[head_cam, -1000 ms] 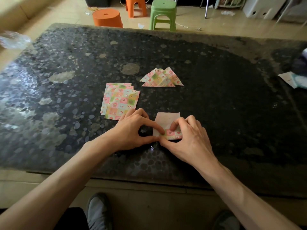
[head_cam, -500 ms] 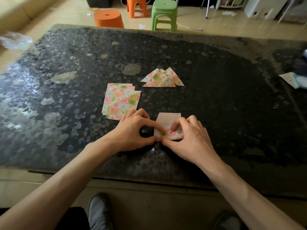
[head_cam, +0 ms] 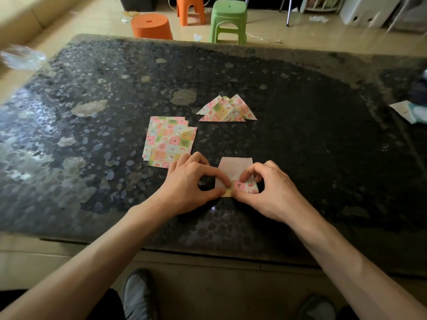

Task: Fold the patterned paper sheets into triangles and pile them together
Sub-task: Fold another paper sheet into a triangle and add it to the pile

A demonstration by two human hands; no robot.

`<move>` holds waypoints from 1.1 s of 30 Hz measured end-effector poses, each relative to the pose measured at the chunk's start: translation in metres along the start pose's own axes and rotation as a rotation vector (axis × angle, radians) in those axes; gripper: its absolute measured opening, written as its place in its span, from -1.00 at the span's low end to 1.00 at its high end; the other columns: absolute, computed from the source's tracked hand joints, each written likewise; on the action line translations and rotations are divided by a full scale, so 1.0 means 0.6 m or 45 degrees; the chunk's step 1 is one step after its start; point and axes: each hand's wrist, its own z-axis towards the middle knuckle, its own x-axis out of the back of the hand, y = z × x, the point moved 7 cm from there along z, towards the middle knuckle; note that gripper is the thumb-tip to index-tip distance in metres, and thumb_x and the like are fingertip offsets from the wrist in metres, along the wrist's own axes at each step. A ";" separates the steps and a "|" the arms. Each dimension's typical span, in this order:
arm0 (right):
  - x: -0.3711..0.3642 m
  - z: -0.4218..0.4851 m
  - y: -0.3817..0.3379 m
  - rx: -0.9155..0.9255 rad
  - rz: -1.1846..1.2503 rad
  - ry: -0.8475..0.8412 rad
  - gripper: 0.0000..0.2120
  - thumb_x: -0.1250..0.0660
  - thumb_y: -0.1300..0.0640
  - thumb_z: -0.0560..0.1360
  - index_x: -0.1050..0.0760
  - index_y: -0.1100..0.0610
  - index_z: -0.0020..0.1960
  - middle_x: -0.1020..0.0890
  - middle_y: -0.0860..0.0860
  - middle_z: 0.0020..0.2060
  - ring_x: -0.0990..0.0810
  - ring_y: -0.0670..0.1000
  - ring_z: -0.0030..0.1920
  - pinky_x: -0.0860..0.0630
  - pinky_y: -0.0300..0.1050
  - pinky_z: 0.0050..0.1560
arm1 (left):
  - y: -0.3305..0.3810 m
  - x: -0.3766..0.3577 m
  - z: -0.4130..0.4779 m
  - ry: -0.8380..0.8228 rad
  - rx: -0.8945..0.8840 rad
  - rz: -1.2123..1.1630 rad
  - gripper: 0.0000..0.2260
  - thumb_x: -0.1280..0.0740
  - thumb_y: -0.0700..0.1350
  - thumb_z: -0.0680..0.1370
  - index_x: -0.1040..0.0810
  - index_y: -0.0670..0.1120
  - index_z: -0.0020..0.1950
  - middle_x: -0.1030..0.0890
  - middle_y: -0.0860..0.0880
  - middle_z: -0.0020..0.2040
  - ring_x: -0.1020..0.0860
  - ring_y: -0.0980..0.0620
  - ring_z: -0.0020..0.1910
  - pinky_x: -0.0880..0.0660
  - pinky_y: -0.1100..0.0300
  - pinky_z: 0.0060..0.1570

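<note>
Near the front of a dark speckled table, our left hand and right hand each pinch the near edge of a paper sheet between curled thumb and forefinger. The sheet lies plain side up, its patterned edge turned over. A stack of flat sheets lies just left, one corner hidden by our left knuckles. A pile of folded triangles sits farther back. An orange stool and a green stool stand beyond the table.

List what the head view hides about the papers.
Head view:
Sheet being folded: fingers of left hand and right hand cover its near fold.
Flat stack: left hand hides a near corner; count unclear.
Triangle pile: overlap hides the count.
White paper at right: cut by the frame edge.
</note>
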 end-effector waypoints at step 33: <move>0.022 0.001 0.020 -0.059 0.103 -0.032 -0.53 -0.60 -0.18 0.38 -0.43 -0.19 0.16 -0.46 -0.12 -0.01 -0.49 -0.12 -0.07 -0.35 -0.19 -0.22 | 0.023 -0.005 -0.012 0.190 0.036 0.051 -0.81 -0.41 0.31 0.45 -0.64 0.31 -0.01 -0.34 0.15 0.10 -0.22 0.15 0.17 -0.11 0.16 0.19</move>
